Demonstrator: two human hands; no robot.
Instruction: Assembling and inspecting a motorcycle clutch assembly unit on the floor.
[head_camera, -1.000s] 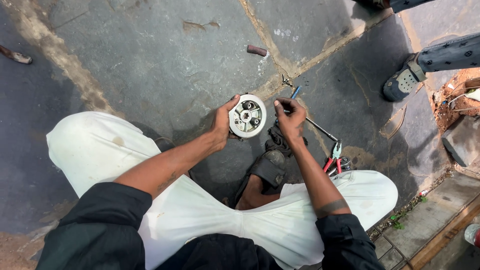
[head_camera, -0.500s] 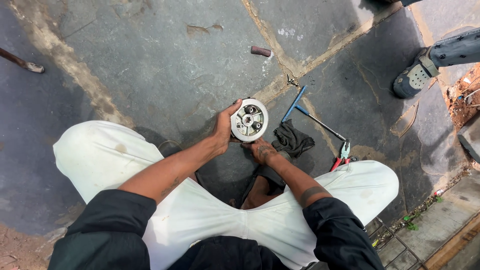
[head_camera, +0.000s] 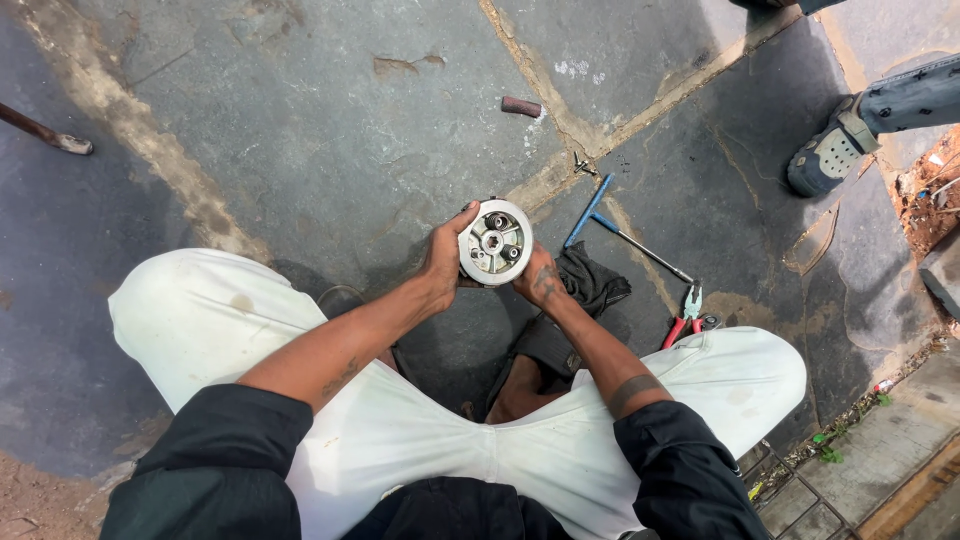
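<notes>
We grip the round metal hub (head_camera: 495, 243) between both hands, left hand (head_camera: 443, 262) on its rim and right hand (head_camera: 538, 283) beneath, face up above the stone floor (head_camera: 300, 130) so its bolts show, with the T-handle wrench (head_camera: 622, 232) and pliers (head_camera: 685, 314) lying near.
</notes>
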